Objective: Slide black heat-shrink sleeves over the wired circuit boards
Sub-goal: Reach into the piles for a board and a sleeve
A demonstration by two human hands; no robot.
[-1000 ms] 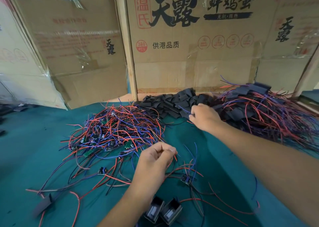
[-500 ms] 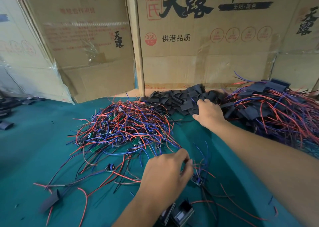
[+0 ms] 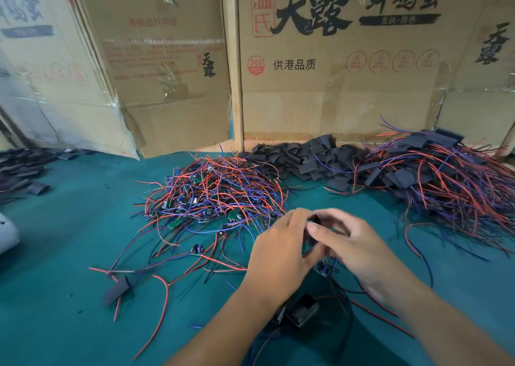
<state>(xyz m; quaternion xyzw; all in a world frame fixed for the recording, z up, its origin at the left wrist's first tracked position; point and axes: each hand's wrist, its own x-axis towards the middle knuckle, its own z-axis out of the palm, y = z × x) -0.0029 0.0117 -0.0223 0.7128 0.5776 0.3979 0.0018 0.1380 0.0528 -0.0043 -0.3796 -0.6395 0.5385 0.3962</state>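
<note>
My left hand (image 3: 281, 248) and my right hand (image 3: 351, 243) meet above the green mat, near its middle. Between their fingertips is a black heat-shrink sleeve (image 3: 313, 233), pinched by both. A small wired circuit board (image 3: 323, 268) hangs just below the hands, its wires running down; which hand grips it is hidden. A heap of bare wired boards (image 3: 211, 195) with red and blue wires lies to the left. The pile of loose black sleeves (image 3: 306, 156) sits at the back, and a heap of sleeved boards (image 3: 446, 176) lies at the right.
Cardboard boxes (image 3: 334, 59) wall off the back of the mat (image 3: 55, 296). A stray sleeve (image 3: 117, 290) and loose wires lie front left. More black sleeves (image 3: 22, 170) lie far left. Two black box-like parts (image 3: 301, 310) sit under my wrists.
My right hand left the sleeve pile and came back toward me with a sleeve. My left hand lifted a wired board and both hands now meet in the middle.
</note>
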